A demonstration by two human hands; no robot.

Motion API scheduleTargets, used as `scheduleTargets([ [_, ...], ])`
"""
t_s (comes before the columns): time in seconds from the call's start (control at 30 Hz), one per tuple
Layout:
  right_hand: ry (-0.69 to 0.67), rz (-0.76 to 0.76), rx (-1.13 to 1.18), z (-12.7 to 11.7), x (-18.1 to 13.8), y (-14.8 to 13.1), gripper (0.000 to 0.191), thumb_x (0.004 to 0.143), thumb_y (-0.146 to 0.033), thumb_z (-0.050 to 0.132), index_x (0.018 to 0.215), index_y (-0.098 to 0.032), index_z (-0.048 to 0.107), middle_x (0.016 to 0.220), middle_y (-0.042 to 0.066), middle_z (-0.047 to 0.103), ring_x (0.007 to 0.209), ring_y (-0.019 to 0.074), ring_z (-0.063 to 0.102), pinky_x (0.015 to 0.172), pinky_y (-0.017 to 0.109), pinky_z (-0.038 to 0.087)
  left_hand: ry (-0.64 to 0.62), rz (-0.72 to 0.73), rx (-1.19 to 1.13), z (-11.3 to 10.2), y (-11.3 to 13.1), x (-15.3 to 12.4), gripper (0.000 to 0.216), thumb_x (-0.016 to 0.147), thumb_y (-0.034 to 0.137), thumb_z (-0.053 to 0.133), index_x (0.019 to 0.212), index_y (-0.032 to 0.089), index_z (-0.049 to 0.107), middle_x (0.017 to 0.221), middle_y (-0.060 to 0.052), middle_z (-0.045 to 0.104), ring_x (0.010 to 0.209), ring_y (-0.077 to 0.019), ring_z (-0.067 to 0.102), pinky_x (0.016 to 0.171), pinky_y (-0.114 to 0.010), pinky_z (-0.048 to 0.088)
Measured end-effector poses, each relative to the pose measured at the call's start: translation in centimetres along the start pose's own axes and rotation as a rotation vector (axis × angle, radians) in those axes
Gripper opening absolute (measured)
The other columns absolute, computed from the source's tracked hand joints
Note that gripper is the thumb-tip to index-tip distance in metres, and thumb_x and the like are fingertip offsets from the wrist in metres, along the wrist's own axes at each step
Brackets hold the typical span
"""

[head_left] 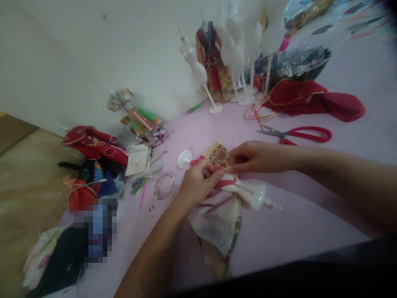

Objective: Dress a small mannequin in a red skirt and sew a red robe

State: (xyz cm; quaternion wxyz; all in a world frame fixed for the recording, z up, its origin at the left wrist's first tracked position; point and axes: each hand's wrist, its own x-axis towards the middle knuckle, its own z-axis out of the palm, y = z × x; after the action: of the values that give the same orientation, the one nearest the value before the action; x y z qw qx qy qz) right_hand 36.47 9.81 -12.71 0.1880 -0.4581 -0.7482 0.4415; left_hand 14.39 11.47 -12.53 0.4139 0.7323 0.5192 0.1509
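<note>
The left hand [198, 182] and right hand [257, 157] are both closed in small pinches on a doll-sized garment [218, 156] of tan patterned cloth with red trim, wrapped around a white plastic dress form [256, 196] lying on its side on a lilac surface [294, 256]. The cloth looks thin and soft, liable to slip and crease, so its folded edges offer the surest hold (the form looks light and smooth, and its round base [185, 159] seems firmer to grip). Red-handled scissors [294, 133] lie beyond the right hand.
</note>
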Motion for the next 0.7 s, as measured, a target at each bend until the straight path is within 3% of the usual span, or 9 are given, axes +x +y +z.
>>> scheduleTargets([
  [0.07,0.022,0.006,0.030,0.3,0.2,0.2,0.028,0.085,-0.041,0.062,0.069,-0.020,0.051,0.064,-0.003,0.046,0.061,0.0114,0.039,0.055,0.028,0.031,0.005,0.000,0.021,0.0,-0.3,0.0,0.034,0.079,0.047,0.071,0.074,0.019,0.052,0.057,0.006,0.049,0.050,-0.0081,0.043,0.048,-0.021,0.030],
  [0.23,-0.120,-0.021,0.143,1.3,0.5,0.8,0.026,0.082,-0.037,0.067,0.072,-0.020,0.051,0.065,-0.004,0.045,0.061,0.0108,0.040,0.055,0.026,0.031,-0.101,-0.007,0.008,-0.4,-1.5,0.4,0.042,0.075,0.052,0.076,0.074,0.020,0.049,0.058,0.007,0.045,0.051,-0.0075,0.039,0.047,-0.020,0.027],
  [0.37,-0.193,-0.046,0.165,1.0,0.3,1.1,0.024,0.082,-0.037,0.067,0.075,-0.019,0.053,0.068,-0.004,0.047,0.063,0.0114,0.042,0.056,0.026,0.033,-0.173,-0.011,-0.042,-1.0,-1.8,0.6,0.036,0.076,0.046,0.076,0.077,0.019,0.051,0.063,0.006,0.047,0.055,-0.0079,0.041,0.049,-0.020,0.030],
  [0.43,-0.192,-0.047,0.173,0.6,0.3,1.1,0.027,0.084,-0.041,0.066,0.076,-0.019,0.054,0.068,-0.004,0.048,0.063,0.0113,0.042,0.057,0.026,0.033,-0.142,0.022,-0.076,-1.1,-1.6,0.5,0.032,0.080,0.043,0.072,0.076,0.019,0.052,0.063,0.006,0.047,0.055,-0.0081,0.041,0.050,-0.021,0.030],
  [0.6,-0.074,-0.033,0.170,0.6,0.3,0.5,0.037,0.093,-0.050,0.053,0.073,-0.019,0.052,0.066,-0.003,0.047,0.060,0.0107,0.041,0.056,0.026,0.032,0.138,0.286,-0.051,-0.3,-0.3,-0.8,0.016,0.091,0.032,0.060,0.083,0.019,0.057,0.074,0.001,0.058,0.066,-0.0113,0.052,0.062,-0.024,0.041],
  [0.7,-0.116,-0.041,0.171,1.3,0.4,0.2,0.037,0.094,-0.047,0.050,0.070,-0.019,0.048,0.065,-0.003,0.045,0.060,0.0108,0.038,0.056,0.026,0.032,0.105,0.443,0.133,0.2,0.4,-1.5,0.006,0.090,0.024,0.060,0.089,0.019,0.064,0.089,-0.003,0.066,0.083,-0.0159,0.059,0.077,-0.029,0.046],
])
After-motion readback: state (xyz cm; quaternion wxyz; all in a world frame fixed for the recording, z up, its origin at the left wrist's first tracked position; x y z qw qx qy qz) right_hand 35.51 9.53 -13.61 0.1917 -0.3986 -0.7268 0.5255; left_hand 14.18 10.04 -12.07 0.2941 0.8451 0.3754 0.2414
